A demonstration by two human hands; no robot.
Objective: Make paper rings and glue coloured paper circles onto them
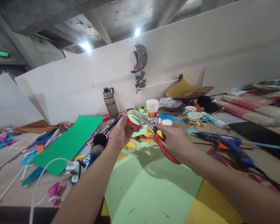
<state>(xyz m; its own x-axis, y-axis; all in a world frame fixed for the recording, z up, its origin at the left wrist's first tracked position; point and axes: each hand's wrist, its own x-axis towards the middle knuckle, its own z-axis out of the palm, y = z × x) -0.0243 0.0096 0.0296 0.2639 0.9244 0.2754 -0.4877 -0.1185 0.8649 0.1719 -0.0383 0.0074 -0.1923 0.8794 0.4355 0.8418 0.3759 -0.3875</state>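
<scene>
My left hand [121, 132] is raised over the table, its fingers closed round a cut-down paper cup [133, 119] with a red outside and a pale green inside. My right hand [175, 140] grips orange-handled scissors [164, 148]. Their metal blades point up and left and meet the rim of the cup. Under both hands lies a light green paper sheet [149, 183] with a yellow sheet [212, 205] beside it.
A bright green sheet [70, 143], a white cable and paper scraps lie at the left. A blue glue gun [228, 146] lies at the right. A stack of paper cups [152, 108] and a grey water bottle [110, 102] stand by the white back wall.
</scene>
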